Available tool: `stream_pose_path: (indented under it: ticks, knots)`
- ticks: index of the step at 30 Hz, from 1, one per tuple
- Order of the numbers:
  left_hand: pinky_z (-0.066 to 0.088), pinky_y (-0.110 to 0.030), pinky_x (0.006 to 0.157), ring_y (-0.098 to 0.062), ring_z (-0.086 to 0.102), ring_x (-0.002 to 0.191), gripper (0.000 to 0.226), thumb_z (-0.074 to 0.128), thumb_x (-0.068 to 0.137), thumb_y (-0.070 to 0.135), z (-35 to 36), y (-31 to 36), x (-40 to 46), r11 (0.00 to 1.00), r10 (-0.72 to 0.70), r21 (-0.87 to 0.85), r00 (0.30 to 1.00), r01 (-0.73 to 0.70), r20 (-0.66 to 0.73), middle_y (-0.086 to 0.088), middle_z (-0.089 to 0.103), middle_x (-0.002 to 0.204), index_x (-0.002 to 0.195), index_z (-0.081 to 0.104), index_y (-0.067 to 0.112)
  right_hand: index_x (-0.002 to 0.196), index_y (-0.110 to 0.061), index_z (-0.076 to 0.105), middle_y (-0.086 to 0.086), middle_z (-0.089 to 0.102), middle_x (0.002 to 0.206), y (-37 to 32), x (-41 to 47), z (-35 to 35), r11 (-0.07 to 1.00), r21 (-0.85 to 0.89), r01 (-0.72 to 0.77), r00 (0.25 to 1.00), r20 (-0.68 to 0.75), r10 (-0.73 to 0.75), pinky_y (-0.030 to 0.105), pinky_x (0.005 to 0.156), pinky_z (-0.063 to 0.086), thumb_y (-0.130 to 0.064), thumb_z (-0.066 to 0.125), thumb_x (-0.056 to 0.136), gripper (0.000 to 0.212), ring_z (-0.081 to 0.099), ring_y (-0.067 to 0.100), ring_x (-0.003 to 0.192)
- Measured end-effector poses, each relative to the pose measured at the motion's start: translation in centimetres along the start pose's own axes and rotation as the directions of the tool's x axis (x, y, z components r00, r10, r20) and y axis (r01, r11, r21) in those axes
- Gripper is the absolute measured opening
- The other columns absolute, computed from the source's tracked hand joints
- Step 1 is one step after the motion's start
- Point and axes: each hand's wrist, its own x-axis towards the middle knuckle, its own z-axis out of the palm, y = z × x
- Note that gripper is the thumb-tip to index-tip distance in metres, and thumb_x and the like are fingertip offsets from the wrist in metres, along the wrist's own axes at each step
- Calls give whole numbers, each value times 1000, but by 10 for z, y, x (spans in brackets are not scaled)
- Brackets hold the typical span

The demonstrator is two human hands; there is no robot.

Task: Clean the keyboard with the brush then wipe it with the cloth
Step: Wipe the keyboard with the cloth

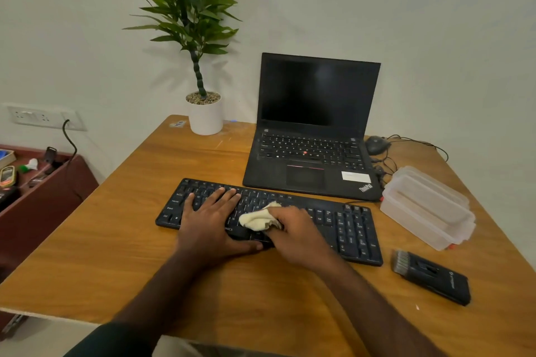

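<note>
A black keyboard (348, 226) lies across the middle of the wooden table (145, 255). My left hand (211, 217) rests flat on its left half, fingers spread over the keys, thumb along the front edge. My right hand (298, 235) grips a bunched cream cloth (258, 219) and holds it against the keys near the keyboard's middle. The black brush tool (432, 277), bristles at its left end, lies on the table to the right of the keyboard, away from both hands.
An open black laptop (313, 130) stands behind the keyboard. A clear plastic container (426, 206) sits at the right, a mouse (377, 144) with cables behind it. A potted plant (204, 113) stands at the back. A low cluttered shelf (43, 180) is beside the table's left edge.
</note>
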Motion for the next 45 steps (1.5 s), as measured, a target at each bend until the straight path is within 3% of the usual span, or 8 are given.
stream_pose_path:
  ticks: [5, 10, 13, 17, 24, 28, 32, 45]
  knots:
    - [-6, -55, 121, -4, 2, 151, 129, 27, 53, 107, -3, 1, -1, 1000, -2, -7, 1000, 2, 18, 14, 13, 165, 157, 17, 32, 113, -30, 68, -5, 74, 111, 8, 13, -38, 729, 664, -167, 943, -109, 315, 33, 84, 57, -19, 53, 104, 21, 68, 17, 107]
    - [-8, -55, 121, -5, 2, 151, 127, 30, 55, 106, -3, 1, 0, 1000, -4, -20, 1000, 4, 19, 13, 11, 165, 157, 16, 32, 133, -20, 63, -6, 69, 117, 40, 21, -67, 957, 282, -65, 804, -553, 218, 21, 73, 50, -16, 59, 101, 33, 63, 9, 95]
    - [-7, -55, 121, -5, 2, 151, 127, 28, 55, 106, -2, 0, 1, 1000, -6, -10, 1000, 7, 24, 14, 10, 165, 157, 15, 33, 137, -20, 62, 5, 72, 115, 51, 23, -53, 994, -50, -98, 915, -397, 70, 16, 59, 44, -10, 58, 98, 40, 63, 10, 76]
    - [-6, -55, 121, -5, 2, 151, 128, 27, 53, 107, -2, 1, 1, 1000, -10, 1, 1000, 10, 24, 13, 11, 165, 157, 15, 33, 141, -30, 57, -3, 58, 144, 43, 14, -14, 947, -320, -36, 993, -119, -3, 36, 112, 40, -13, 55, 97, 48, 52, 18, 131]
    - [-6, -55, 121, -6, 0, 151, 129, 25, 53, 107, -1, 0, 2, 1000, -10, 12, 999, 9, 38, 13, 8, 166, 158, 12, 32, 112, -31, 72, -14, 73, 113, 29, -3, -21, 978, 209, -3, 997, 72, -13, 33, 98, 53, -17, 59, 100, 23, 65, 1, 107]
    - [-6, -57, 121, -6, -1, 151, 127, 27, 56, 106, 0, 0, 1, 1000, 3, 8, 999, -3, 42, 12, 7, 166, 158, 11, 32, 119, -38, 66, -17, 69, 116, 45, -1, -68, 903, 429, -24, 981, -162, 103, 24, 87, 57, -12, 55, 102, 34, 64, -3, 105]
    - [-8, -60, 119, -9, -2, 152, 132, 20, 53, 108, -3, 1, 0, 999, 20, 40, 999, -22, 47, 10, 6, 166, 159, 9, 29, 119, -37, 69, -18, 70, 117, 75, 13, -108, 996, 27, 90, 933, -352, -75, 21, 86, 52, -2, 62, 94, 44, 63, -4, 103]
    - [2, -56, 120, -10, 12, 152, 124, 9, 62, 103, 3, 23, 7, 992, 120, 38, 992, -119, -28, 8, 22, 164, 157, 22, 25, 126, -32, 68, -9, 67, 132, 73, 48, -88, 711, -660, 243, 970, 158, -185, 41, 113, 40, -1, 56, 92, 48, 58, 15, 124]
